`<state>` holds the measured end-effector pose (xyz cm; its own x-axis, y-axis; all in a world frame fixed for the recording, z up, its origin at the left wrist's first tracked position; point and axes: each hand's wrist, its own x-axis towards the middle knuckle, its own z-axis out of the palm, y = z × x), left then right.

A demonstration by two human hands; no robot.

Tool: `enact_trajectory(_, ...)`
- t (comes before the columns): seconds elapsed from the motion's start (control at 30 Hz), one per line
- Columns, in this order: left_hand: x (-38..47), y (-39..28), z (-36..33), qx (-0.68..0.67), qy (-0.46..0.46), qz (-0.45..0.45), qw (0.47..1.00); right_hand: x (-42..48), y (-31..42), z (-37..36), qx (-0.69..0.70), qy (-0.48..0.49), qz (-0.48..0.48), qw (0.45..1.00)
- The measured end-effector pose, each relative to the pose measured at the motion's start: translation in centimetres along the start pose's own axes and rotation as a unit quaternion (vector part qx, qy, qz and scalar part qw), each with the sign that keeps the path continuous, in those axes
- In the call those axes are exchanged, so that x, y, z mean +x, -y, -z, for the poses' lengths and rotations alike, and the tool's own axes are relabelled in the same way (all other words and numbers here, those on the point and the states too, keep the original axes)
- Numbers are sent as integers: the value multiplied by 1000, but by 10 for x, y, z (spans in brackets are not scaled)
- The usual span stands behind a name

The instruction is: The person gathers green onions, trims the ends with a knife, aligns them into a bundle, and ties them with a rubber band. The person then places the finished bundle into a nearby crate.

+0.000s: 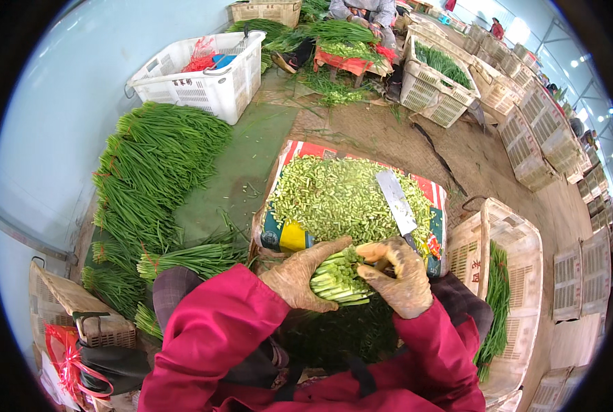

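Observation:
My left hand (pixel 302 278), in a stained work glove, is wrapped around a bunch of garlic chives (pixel 340 280), its pale cut stem ends facing up. My gloved right hand (pixel 396 275) is at the bunch's right side, thumb and forefinger apart and their tips against its edge. The leaves below the bunch fall into shadow over my lap. Just beyond my hands, chopped stem pieces (pixel 332 198) cover a low work surface wrapped in printed sacking (pixel 437 198). A cleaver (pixel 396 198) lies on the pieces, its dark handle pointing toward my right hand.
Tied chive bundles (pixel 157 154) are heaped at left, below a white plastic crate (pixel 244 77). At my right stands a crate (pixel 528 288) holding chives (pixel 497 298). Ahead, a seated person (pixel 363 15) works at a low table (pixel 345 62). Crate stacks (pixel 551 121) line the right.

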<state>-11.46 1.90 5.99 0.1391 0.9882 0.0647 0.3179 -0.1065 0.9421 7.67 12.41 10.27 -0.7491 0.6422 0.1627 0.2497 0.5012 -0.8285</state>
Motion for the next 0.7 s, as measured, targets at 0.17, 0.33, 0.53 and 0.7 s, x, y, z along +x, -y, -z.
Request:
enact_trajectory(0.17, 1, -2, 0, -32, 50, 34, 998, 7, 1, -3, -261, 28, 147, 954)
enact_trajectory(0.33, -2, 2, -6, 12, 60, 1, 998, 4, -17, 2, -143, 26, 150, 978)
enact_trajectory(0.53, -4, 18, -7, -54, -8, 20, 998, -21, -64, 23, -28, 35, -100, 994)
enact_trajectory(0.7, 3, 26, -31, -8, -70, -6, 997, -28, -42, -46, 197, -32, 27, 980)
